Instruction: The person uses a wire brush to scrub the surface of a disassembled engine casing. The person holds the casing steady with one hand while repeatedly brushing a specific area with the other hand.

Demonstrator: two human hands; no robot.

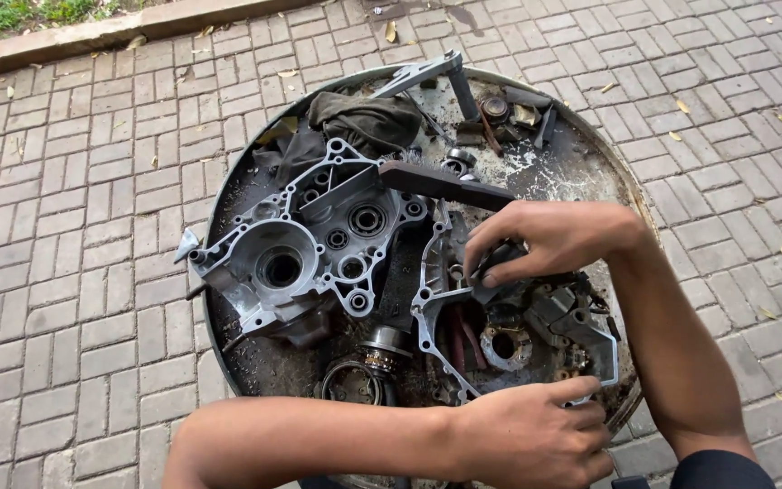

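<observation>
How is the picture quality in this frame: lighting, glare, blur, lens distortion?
Head view: soft, even daylight with no hard shadows; mild sheen but no blown glare on the left engine case half; the round metal tray and paving lines bow, showing wide-angle distortion; the right hand and left hand are slightly soft, as is the dark bar; fine parts under the right hand are hard to resolve.

tray [581, 163]: crankcase half [296, 258] left | second case half [500, 340] right | rag [364, 122] behind | wrench [432, 72] on the far rim
</observation>
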